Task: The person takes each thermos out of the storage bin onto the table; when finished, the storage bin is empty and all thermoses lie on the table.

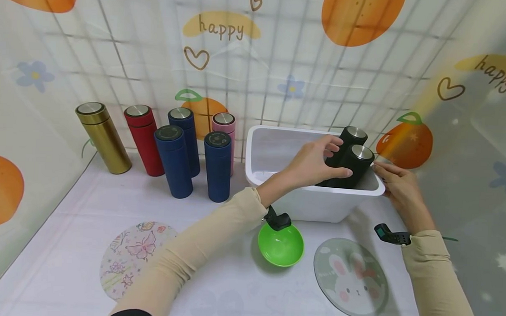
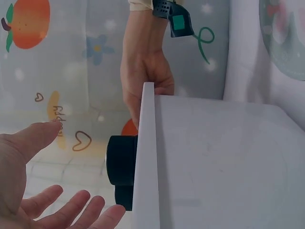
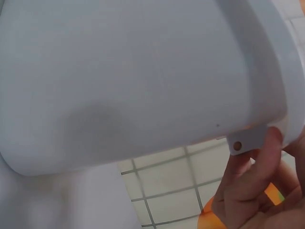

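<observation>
Two black thermos bottles (image 1: 359, 167) with steel-topped lids stand inside the right end of a white plastic bin (image 1: 318, 204). My left hand (image 1: 315, 162) is over the bin beside them, thumb and fingers spread apart. In the left wrist view, a gap shows between the left hand (image 2: 57, 191) and the black bottle (image 2: 121, 160) that rises past the rim. My right hand (image 1: 396, 188) grips the bin's right end at the rim. Seen from the right wrist, the right hand (image 3: 257, 191) pinches the bin by a small tab (image 3: 248, 141) with a hole under the rim.
Left of the bin stand gold (image 1: 107, 143), red (image 1: 145, 145), pink (image 1: 224, 122) and several blue thermos bottles (image 1: 217, 170). Nearer me are a green bowl (image 1: 281, 245), a round bunny mat (image 1: 351, 277) and a round butterfly mat (image 1: 128, 260). A printed curtain (image 1: 155, 71) hangs behind.
</observation>
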`<state>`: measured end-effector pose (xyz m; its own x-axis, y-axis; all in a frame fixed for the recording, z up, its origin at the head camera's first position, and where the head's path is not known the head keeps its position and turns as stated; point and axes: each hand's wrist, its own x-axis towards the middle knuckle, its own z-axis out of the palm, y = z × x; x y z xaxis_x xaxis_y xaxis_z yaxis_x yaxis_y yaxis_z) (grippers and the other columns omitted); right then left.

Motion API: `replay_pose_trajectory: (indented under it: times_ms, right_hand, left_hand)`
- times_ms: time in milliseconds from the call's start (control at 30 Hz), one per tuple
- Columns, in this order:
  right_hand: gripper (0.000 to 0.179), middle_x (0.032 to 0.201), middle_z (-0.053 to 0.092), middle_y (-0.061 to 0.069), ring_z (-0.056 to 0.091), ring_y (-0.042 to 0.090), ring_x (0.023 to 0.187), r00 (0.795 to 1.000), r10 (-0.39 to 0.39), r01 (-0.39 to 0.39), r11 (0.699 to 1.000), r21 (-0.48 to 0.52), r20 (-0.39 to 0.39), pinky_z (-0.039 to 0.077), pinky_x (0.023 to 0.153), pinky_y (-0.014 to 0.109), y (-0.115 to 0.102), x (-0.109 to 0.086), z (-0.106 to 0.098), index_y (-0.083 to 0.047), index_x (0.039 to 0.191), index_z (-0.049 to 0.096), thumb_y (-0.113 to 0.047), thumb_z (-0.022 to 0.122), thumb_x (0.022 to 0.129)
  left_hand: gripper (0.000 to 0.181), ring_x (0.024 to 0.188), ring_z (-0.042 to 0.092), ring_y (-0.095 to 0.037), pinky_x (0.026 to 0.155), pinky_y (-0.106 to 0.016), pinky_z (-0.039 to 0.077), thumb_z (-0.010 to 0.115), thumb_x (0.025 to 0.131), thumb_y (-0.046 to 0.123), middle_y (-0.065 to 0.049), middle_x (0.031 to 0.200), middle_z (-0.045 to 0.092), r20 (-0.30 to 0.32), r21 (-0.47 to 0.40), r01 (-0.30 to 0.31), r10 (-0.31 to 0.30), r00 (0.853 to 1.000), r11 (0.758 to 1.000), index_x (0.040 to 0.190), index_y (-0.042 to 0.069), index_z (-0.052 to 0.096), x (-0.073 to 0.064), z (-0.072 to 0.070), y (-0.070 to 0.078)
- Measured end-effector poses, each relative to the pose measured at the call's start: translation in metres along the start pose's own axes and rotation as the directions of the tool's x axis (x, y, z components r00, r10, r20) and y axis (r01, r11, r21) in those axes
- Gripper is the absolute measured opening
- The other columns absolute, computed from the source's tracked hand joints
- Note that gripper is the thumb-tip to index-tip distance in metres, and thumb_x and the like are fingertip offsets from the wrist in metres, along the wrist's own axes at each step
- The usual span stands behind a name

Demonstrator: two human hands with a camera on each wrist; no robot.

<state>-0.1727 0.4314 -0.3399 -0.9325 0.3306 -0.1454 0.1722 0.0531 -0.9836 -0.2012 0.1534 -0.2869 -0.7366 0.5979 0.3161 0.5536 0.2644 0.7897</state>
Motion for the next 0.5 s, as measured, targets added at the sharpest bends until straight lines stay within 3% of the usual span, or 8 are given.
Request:
replay_pose_trajectory:
  times_ms: [133,333,500]
  right_hand:
    - [0.04,0.109,0.052,-0.001,0.063,0.009,0.075,1.0,-0.008,0.008,1.0,-0.014,0.006,0.057,0.063,0.022,0.001,0.0,0.0,-0.023,0.12,0.075,-0.037,0.08,0.084]
    - [0.018,0.095,0.062,-0.006,0.065,0.007,0.071,0.999,-0.049,0.048,0.999,0.018,0.016,0.057,0.059,0.023,0.002,-0.001,-0.001,-0.028,0.105,0.08,-0.031,0.079,0.087]
    - [0.027,0.1,0.06,-0.005,0.066,0.007,0.071,0.999,-0.032,0.032,0.999,-0.002,-0.001,0.057,0.06,0.023,0.002,-0.001,0.0,-0.025,0.113,0.078,-0.033,0.078,0.087]
  left_hand:
    - [0.073,0.119,0.058,-0.015,0.092,-0.017,0.045,0.083,0.082,0.037,-0.005,0.133,0.06,0.005,0.006,0.025,-0.025,1.0,1.0,0.141,0.01,0.05,0.006,0.004,-0.001]
    - [0.072,0.115,0.058,-0.012,0.089,-0.015,0.046,0.084,0.081,0.036,-0.003,0.131,0.06,-0.015,0.021,0.061,-0.06,0.998,0.998,0.139,0.01,0.051,0.016,0.013,-0.001]
    - [0.073,0.117,0.057,-0.011,0.087,-0.016,0.046,0.084,0.08,0.039,-0.001,0.132,0.059,-0.014,0.054,0.085,-0.085,0.996,0.995,0.139,0.012,0.051,0.022,0.02,-0.002]
